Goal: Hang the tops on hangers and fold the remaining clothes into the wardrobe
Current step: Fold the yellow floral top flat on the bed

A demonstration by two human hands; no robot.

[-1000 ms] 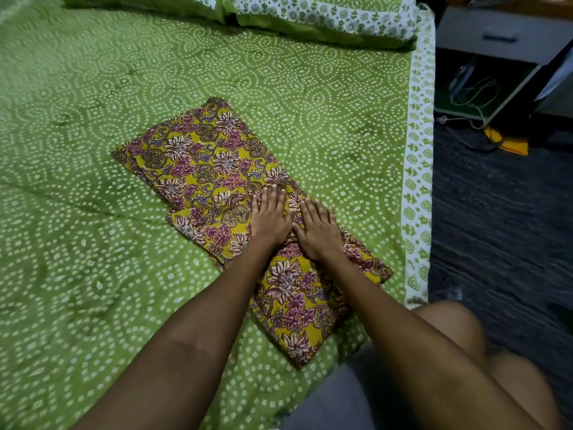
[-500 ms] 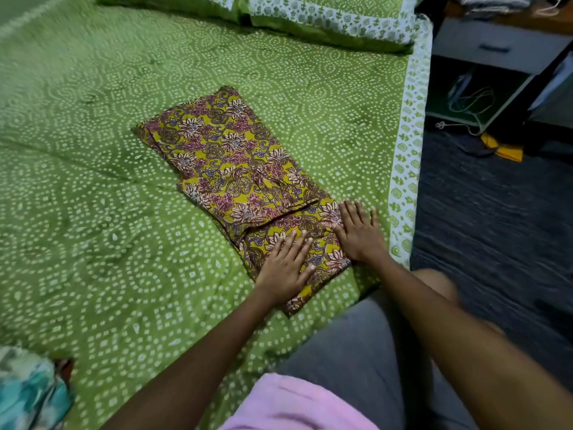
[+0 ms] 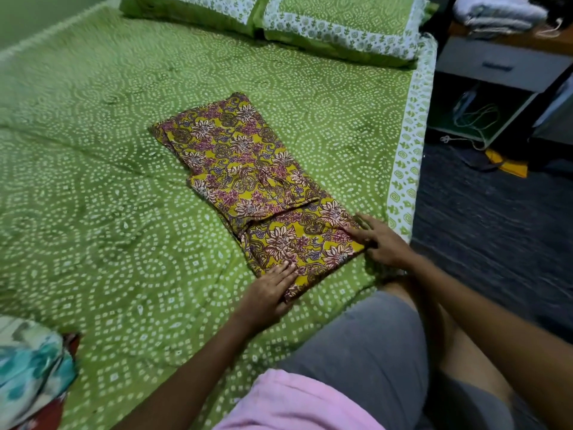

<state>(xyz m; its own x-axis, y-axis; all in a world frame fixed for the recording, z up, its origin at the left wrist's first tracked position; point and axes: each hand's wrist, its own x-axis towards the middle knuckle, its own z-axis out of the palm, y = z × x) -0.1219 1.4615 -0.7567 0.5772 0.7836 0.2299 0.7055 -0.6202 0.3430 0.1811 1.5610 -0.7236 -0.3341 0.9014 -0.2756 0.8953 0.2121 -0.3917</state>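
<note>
A yellow floral garment (image 3: 248,181), folded into a long strip, lies diagonally on the green bed cover (image 3: 108,197). My left hand (image 3: 268,294) rests at its near left corner with straight fingers on top of the cloth; its thumb is hidden by the hem. My right hand (image 3: 379,240) is at the near right corner, where its curled fingers pinch the edge of the garment.
Two green pillows (image 3: 310,23) lie at the head of the bed. A teal and white patterned cloth (image 3: 28,367) sits at the bed's near left. A bedside unit (image 3: 502,66) with cables stands to the right, over a dark floor (image 3: 496,228). My knee (image 3: 372,336) is on the bed edge.
Both hands slid down the garment from its middle to its near end and spread to the two corners. The right hand went from lying flat to pinching the corner.
</note>
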